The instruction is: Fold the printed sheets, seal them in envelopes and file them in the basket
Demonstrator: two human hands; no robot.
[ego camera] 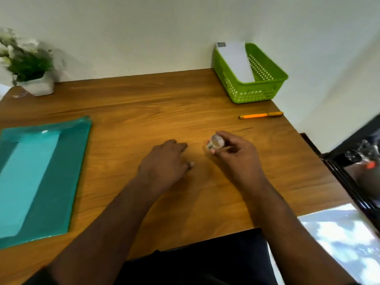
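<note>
Near the desk's (pixel 144 112) middle, the right hand (pixel 236 155) pinches a small glue stick (pixel 216 143), likely for sealing, the left hand (pixel 166 161) rests loosely curled and empty, and an envelope (pixel 236 60) stands filed in the green basket (pixel 265 87) at the far right corner.

Plain white wall (pixel 144 33) behind wooden desk (pixel 144 112); potted plant (pixel 28 64) at far left corner.

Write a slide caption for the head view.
Right hand grips a glue stick over the desk; envelope in green basket.
</note>
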